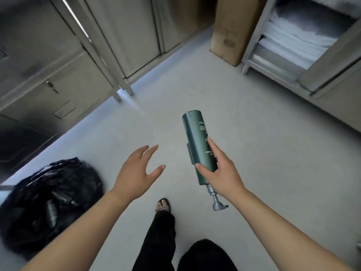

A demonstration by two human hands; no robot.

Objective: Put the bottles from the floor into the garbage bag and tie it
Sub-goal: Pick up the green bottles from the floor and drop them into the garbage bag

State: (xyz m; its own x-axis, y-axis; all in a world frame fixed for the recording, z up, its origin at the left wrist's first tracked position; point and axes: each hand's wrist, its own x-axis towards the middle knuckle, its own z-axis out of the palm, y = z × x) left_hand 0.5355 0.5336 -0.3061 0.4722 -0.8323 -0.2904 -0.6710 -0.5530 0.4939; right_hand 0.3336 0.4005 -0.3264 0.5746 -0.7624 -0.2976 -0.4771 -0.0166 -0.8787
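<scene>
A dark green pump bottle (193,133) is gripped by the right hand (222,173) above the floor (263,143) (its grey pump (216,204) pointed toward 6 o'clock). The left hand (132,173) is held empty, fingers spread. The black garbage bag (50,202) is seen at 8 o'clock on the floor.

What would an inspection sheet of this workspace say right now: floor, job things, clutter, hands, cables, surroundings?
Surface: pale grey floor, no loose bottles seen on it.
Job's things: green pump bottle held in the air, pump end toward the person; black garbage bag open on the floor at left, untied, dark bottle shapes inside.
Clutter: nothing seen.
Hands: right hand grips the bottle's body; left hand open, empty.
Cables: nothing seen.
Surroundings: metal cabinets, cardboard box, folded white towels on an open shelf.
</scene>
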